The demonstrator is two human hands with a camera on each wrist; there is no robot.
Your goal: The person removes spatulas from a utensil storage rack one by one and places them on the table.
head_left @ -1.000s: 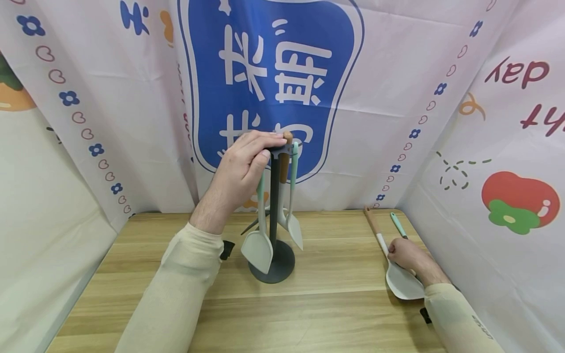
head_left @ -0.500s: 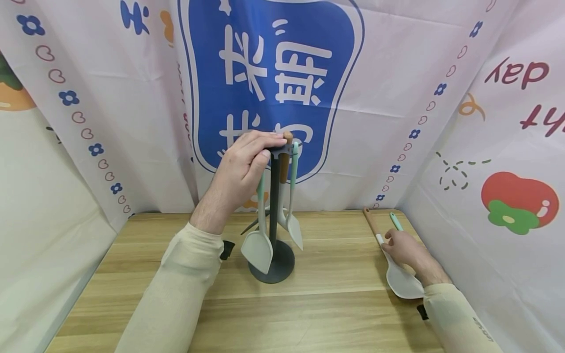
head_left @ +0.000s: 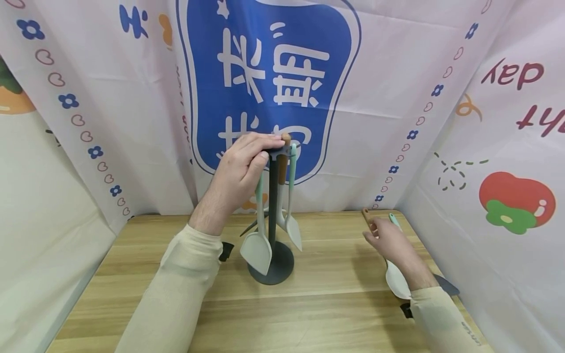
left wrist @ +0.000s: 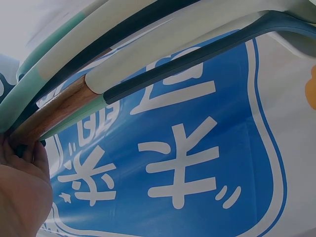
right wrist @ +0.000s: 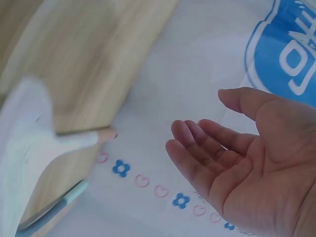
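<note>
My left hand point(head_left: 240, 164) grips the top of a dark utensil stand point(head_left: 272, 206), fingers laid over it and thumb at its side. From the stand hang a pale turner point(head_left: 257, 250) with a mint handle, a pale mint-handled utensil point(head_left: 293, 230) and a wooden-handled one point(head_left: 282, 171). In the left wrist view, fingertips lie by the wooden handle point(left wrist: 64, 106). My right hand point(head_left: 390, 242), empty with loosely bent fingers, hovers over a pale wood-handled turner point(head_left: 397, 282) on the table. The right wrist view shows its bare palm point(right wrist: 261, 168) and the turner's blurred head point(right wrist: 24, 133).
Beside that turner lies a mint-handled utensil with a dark head point(head_left: 447, 284), partly hidden by my right arm. The wooden table point(head_left: 326, 294) ends at printed curtains at the back and sides point(head_left: 415, 63). The stand's round base point(head_left: 282, 267) sits mid-table.
My right hand has come away from the utensils at right, moving up and leftward, its fingers spreading. The left hand stays on the stand. The view has shifted slightly.
</note>
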